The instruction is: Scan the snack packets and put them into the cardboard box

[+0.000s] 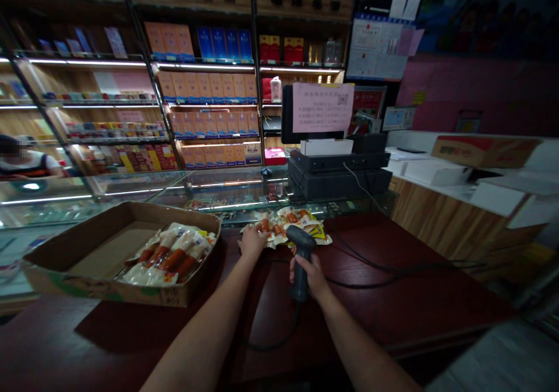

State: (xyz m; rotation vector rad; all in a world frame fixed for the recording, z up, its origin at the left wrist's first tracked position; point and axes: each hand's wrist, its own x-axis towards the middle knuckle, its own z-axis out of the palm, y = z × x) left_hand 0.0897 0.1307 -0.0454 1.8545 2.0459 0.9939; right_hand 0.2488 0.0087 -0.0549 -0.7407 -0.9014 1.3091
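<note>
vacuum-sealed sausage packs [286, 224] lie in a loose heap on the dark red counter [384, 304], just in front of the glass display case [227, 191] and to the right of a shallow cardboard tray [109, 290], which holds more sausage packs [168, 256]. the left hand [252, 242] is open, its fingers spread and resting on the near edge of the heap without closing on anything. the right hand [308, 274] is closed around the handle of a black handheld barcode scanner [300, 239], with the head of the tool tilted up and forward, right beside the heap. a black cord [279, 338] loops down from the butt of the handle and across the counter. the open left hand looks well placed: a flat palm should steady the slippery film without creasing it, since creases and glare can make printing harder to read. the scanner's grip seems sound too, low enough on the handle to allow small turns of the wrist, while the slack in the cord leaves it free to move without dragging the packs.
</note>
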